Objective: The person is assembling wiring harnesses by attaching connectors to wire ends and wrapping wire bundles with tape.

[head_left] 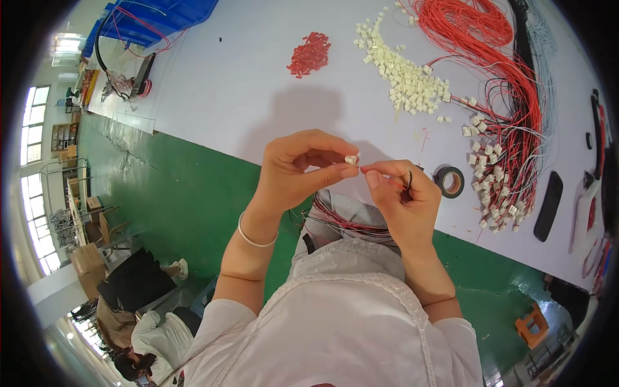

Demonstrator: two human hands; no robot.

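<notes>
Over the near edge of the table, my left hand (296, 164) pinches a small white plastic connector housing (351, 159) between thumb and fingertips. My right hand (411, 203) meets it from the right, its thumb and forefinger closed on the end of a thin red wire (363, 169). The wire tip is at the housing; whether it sits inside is too small to tell. A dark wire also shows at the right fingers. More red and dark wires (345, 222) lie across my lap, below the hands.
Beyond my hands lie a pile of small red pieces (309, 55) and a heap of loose white housings (403, 77). Wire bundles (525, 97) with finished white connectors (493, 184) run down the right. A black tape roll (449, 182) is beside my right hand. A blue bin (155, 22) stands far left.
</notes>
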